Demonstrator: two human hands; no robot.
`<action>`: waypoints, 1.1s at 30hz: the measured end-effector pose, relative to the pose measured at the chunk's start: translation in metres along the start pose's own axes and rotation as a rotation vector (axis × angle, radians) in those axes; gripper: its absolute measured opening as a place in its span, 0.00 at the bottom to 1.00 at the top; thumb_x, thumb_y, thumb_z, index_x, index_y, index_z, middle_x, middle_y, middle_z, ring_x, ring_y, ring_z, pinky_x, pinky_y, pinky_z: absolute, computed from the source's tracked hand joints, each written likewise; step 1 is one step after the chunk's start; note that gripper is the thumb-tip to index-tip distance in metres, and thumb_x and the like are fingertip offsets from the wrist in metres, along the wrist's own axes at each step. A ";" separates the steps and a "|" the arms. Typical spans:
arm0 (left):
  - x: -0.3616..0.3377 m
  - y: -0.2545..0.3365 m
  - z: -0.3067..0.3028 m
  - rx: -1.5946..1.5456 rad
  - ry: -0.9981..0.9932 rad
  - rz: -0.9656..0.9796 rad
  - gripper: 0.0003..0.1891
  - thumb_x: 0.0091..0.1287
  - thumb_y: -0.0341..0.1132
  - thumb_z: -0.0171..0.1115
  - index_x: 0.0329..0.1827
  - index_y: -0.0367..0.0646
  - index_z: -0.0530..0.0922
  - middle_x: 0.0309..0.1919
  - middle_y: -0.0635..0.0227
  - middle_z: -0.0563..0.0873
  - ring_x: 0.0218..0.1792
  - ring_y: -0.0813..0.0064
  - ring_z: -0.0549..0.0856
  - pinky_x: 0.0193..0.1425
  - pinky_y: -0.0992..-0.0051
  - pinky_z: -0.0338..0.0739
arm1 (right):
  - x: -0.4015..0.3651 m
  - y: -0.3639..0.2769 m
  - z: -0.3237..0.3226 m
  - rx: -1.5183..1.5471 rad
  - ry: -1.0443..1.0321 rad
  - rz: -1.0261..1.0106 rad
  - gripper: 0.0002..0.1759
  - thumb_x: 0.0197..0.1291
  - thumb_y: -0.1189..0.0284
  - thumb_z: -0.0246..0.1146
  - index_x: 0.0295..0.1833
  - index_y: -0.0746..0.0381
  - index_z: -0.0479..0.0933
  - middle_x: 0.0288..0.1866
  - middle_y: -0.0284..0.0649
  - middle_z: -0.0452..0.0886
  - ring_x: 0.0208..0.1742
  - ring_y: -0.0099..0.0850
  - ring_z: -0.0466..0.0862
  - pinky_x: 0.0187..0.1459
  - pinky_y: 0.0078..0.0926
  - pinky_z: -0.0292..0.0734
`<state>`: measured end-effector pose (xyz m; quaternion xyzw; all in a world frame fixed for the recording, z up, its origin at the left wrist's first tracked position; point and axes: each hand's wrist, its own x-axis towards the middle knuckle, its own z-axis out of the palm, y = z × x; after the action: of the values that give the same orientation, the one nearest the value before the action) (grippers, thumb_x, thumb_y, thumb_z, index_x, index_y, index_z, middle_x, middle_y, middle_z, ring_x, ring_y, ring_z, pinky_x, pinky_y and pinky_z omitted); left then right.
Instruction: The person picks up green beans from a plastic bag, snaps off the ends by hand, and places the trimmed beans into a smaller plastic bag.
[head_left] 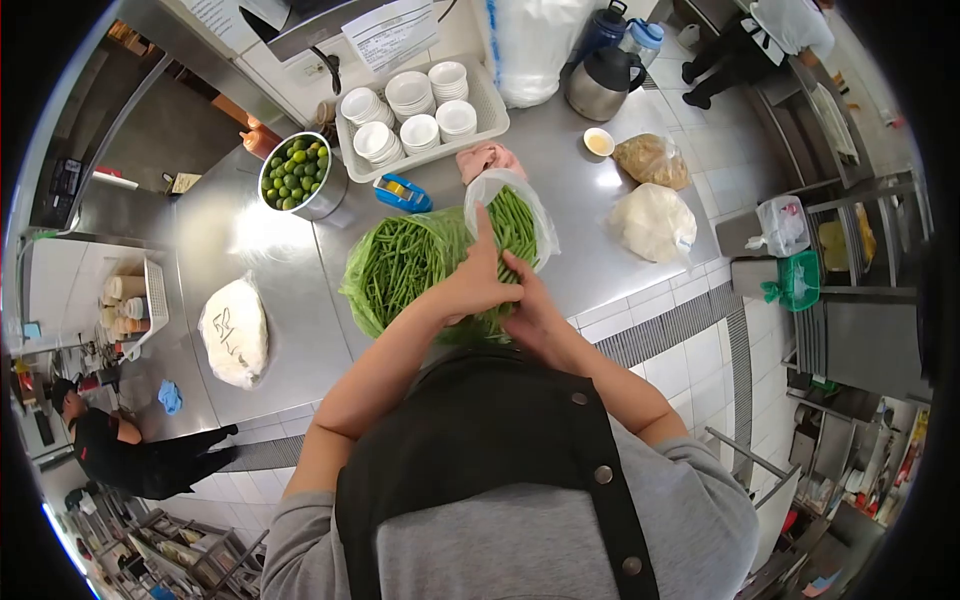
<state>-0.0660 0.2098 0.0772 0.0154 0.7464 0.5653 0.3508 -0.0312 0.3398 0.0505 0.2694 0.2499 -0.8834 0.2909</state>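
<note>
Two bags of green beans: one green bag (364,312), near the middle of your steel table (585,280); one clear bag (547,236), just to its right. Your left hand (478,284): over the beans (400,260), index finger extended toward the far side. Your right hand (532,303): beside it, fingers bent at the beans; whether either hand grips any, you cannot tell from this angle. Beyond the bags: one blue dispenser (403,193) with a yellow piece; one pink bundle (489,160). Farther: one white tray (352,160) bearing six stacks of white dishes (410,92). Far left: one metal pot (325,203) of green limes (295,172). Left: one marked white bag (235,332). Right: one white-filled bag (652,222); beyond it, one brown-filled bag (652,161) and one small cup (599,142). Far right: one steel jug (600,85).
</note>
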 end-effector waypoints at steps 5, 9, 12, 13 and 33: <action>0.008 -0.005 0.016 0.145 0.025 0.308 0.61 0.60 0.33 0.72 0.86 0.44 0.32 0.79 0.41 0.59 0.79 0.56 0.64 0.79 0.62 0.61 | 0.048 -0.028 -0.057 0.031 -0.032 -0.061 0.17 0.76 0.58 0.55 0.58 0.58 0.76 0.46 0.36 0.85 0.45 0.34 0.86 0.50 0.37 0.84; 0.000 0.016 0.005 0.033 0.086 0.100 0.46 0.62 0.36 0.74 0.82 0.41 0.59 0.75 0.43 0.67 0.76 0.57 0.70 0.77 0.58 0.65 | 0.062 -0.063 -0.068 0.034 -0.009 -0.240 0.15 0.76 0.60 0.56 0.53 0.62 0.74 0.39 0.38 0.82 0.40 0.33 0.85 0.49 0.38 0.85; 0.023 0.004 -0.015 0.381 0.397 0.209 0.35 0.62 0.36 0.74 0.74 0.45 0.72 0.71 0.43 0.72 0.73 0.51 0.73 0.73 0.54 0.70 | 0.044 -0.090 -0.043 -0.112 -0.069 -0.392 0.12 0.76 0.66 0.57 0.56 0.62 0.71 0.36 0.37 0.79 0.38 0.31 0.82 0.50 0.40 0.84; 0.037 -0.008 -0.020 0.575 0.544 0.309 0.32 0.61 0.36 0.74 0.71 0.46 0.76 0.70 0.43 0.74 0.72 0.48 0.74 0.71 0.53 0.71 | 0.041 -0.095 -0.033 -0.151 -0.119 -0.415 0.12 0.75 0.70 0.59 0.58 0.63 0.71 0.36 0.36 0.78 0.37 0.30 0.82 0.48 0.37 0.84; 0.149 -0.033 -0.072 0.460 0.417 0.592 0.34 0.50 0.23 0.65 0.65 0.29 0.72 0.73 0.41 0.69 0.74 0.43 0.68 0.75 0.58 0.69 | 0.135 -0.109 -0.023 -1.475 -0.089 -0.983 0.21 0.60 0.80 0.65 0.60 0.64 0.76 0.51 0.52 0.84 0.55 0.50 0.83 0.56 0.40 0.77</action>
<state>-0.2049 0.2006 -0.0180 0.1921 0.8713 0.4516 0.0024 -0.1868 0.3788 -0.0193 -0.1590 0.8314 -0.5322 -0.0121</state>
